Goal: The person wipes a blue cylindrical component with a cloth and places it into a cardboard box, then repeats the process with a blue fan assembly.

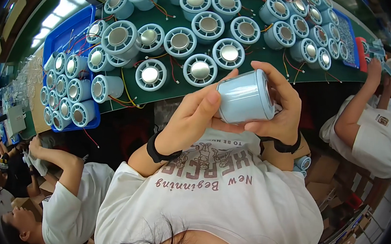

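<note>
Between my two hands, in front of my chest, is a light blue cylindrical housing (pixel 244 97), lying on its side with its rimmed end toward the right. My left hand (pixel 199 107) grips its left end, the thumb along the near side. Around the rimmed end curl the fingers of my right hand (pixel 282 102), with the thumb underneath. The end faces of the housing are mostly hidden. Just beyond my hands, similar light blue units with round silver centres, such as this one (pixel 199 70), stand on the green bench mat (pixel 117 101).
A blue tray (pixel 52 44) at the left holds several such units with coloured wires. Another blue tray (pixel 351 47) stands at the far right beside a red bin (pixel 362 55). Co-workers sit on both sides, one in a white shirt (pixel 378 135) at the right.
</note>
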Motion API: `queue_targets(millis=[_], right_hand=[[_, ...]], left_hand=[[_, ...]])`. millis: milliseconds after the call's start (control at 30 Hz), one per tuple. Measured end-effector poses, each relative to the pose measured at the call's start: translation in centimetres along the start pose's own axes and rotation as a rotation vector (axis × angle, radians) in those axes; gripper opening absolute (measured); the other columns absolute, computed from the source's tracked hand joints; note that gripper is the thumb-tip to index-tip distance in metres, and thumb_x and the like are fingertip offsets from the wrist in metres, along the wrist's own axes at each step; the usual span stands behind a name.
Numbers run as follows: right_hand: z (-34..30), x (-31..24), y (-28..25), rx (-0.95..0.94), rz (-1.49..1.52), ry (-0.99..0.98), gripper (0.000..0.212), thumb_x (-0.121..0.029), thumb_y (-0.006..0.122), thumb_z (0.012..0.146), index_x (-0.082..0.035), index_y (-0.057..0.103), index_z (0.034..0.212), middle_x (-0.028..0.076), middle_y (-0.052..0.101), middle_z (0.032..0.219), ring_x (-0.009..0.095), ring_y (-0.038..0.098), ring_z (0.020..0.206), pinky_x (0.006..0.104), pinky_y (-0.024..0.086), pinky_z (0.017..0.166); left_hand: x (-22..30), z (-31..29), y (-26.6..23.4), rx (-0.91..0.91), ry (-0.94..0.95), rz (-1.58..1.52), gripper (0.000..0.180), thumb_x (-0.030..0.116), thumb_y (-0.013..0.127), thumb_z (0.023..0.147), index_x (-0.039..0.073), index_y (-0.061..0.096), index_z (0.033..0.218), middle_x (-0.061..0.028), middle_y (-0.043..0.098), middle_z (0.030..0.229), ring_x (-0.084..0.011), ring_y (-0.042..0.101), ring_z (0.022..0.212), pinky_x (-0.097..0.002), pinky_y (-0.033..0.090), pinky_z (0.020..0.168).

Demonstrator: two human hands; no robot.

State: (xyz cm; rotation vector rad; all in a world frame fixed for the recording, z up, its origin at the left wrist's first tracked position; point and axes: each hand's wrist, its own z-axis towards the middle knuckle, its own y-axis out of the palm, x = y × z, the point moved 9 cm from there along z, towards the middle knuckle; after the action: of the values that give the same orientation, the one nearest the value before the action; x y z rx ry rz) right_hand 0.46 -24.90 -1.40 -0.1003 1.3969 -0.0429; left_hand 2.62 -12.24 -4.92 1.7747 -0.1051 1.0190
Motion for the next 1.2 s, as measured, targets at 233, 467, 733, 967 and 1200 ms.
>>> queue_targets(millis=[233, 467, 733, 967, 1200], right_hand=[[-0.7, 1.7, -3.2, 0.137, 0.261, 0.095, 0.090, -0.034, 0.088, 0.069, 0.006, 0.045, 0.137, 0.012, 0.060, 0.122, 0.017, 0.059, 0.108, 0.0310, 0.049, 0.089], [-0.5, 2.5, -2.3, 0.094, 0.272, 0.181, 0.109, -0.068, 0.080, 0.055, 0.008, 0.050, 0.128, 0.009, 0.064, 0.111, 0.014, 0.061, 0.101, 0.0248, 0.048, 0.084], [-0.7, 2.6, -3.4, 0.237, 0.072, 0.160, 0.084, -0.053, 0.086, 0.060, 0.001, 0.051, 0.115, 0.009, 0.065, 0.101, 0.014, 0.063, 0.094, 0.0270, 0.051, 0.076], [-0.3, 3.6, -6.7, 0.517, -0.663, 0.259, 0.072, -0.032, 0.088, 0.067, -0.002, 0.051, 0.120, 0.013, 0.063, 0.107, 0.020, 0.063, 0.096, 0.0323, 0.052, 0.079], [0.4, 3.5, -5.7, 0.650, -0.849, 0.099, 0.070, -0.024, 0.087, 0.067, -0.004, 0.052, 0.124, 0.015, 0.061, 0.113, 0.031, 0.062, 0.101, 0.0390, 0.052, 0.082]], left_hand=[[-1.8, 0.6, 1.6, -0.023, -0.096, 0.166, 0.083, 0.041, 0.065, 0.091, 0.002, 0.020, 0.149, -0.0214, 0.051, 0.132, -0.0305, 0.059, 0.116, -0.0398, 0.055, 0.090], [0.9, 1.1, 2.5, -0.028, 0.322, 0.734, 0.085, 0.014, 0.076, 0.083, 0.005, 0.023, 0.150, -0.0165, 0.063, 0.113, -0.0244, 0.067, 0.101, -0.0344, 0.058, 0.081], [-0.7, 1.0, 1.4, 0.013, 0.122, 0.615, 0.078, 0.015, 0.067, 0.090, 0.003, 0.019, 0.150, -0.0176, 0.063, 0.110, -0.0237, 0.066, 0.099, -0.0330, 0.054, 0.084], [-1.5, 1.2, 0.7, 0.043, 0.053, 0.681, 0.068, 0.010, 0.056, 0.096, 0.003, 0.016, 0.151, -0.0172, 0.065, 0.100, -0.0228, 0.068, 0.093, -0.0316, 0.054, 0.083], [-1.4, 1.4, 1.2, -0.005, 0.062, 0.742, 0.054, 0.005, 0.054, 0.096, 0.002, 0.032, 0.146, -0.0144, 0.066, 0.099, -0.0196, 0.069, 0.091, -0.0288, 0.054, 0.080]])
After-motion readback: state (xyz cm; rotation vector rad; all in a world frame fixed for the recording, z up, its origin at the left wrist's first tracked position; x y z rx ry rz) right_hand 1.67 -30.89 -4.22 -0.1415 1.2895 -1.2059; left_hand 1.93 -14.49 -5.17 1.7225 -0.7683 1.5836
